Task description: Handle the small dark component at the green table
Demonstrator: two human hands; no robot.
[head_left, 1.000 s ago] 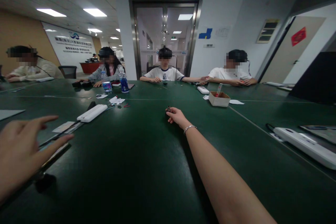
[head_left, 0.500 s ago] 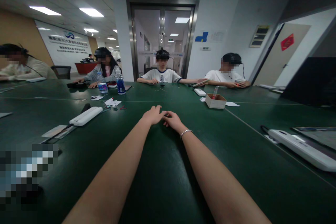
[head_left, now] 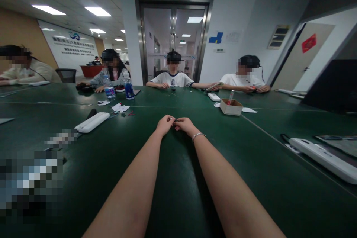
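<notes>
Both my arms reach forward over the dark green table [head_left: 178,178], and my hands meet near its middle. My left hand [head_left: 165,124] is closed, fingers curled inward. Facing it, my right hand [head_left: 185,125] is closed too, with a silver bracelet [head_left: 198,136] on the wrist. Between the fingertips of both hands shows a small dark object [head_left: 175,120], mostly covered by fingers and too small to name.
A white power strip [head_left: 92,122] lies to the left, another power strip [head_left: 320,159] to the right. Two bottles, one a blue-labelled bottle [head_left: 129,89], stand back left near paper scraps [head_left: 120,107]. An open box [head_left: 231,109] sits back right. Several people sit across the table.
My left hand's fingers, stretched out before, have curled in toward the small dark object at my right fingertips. The camera view has shifted slightly.
</notes>
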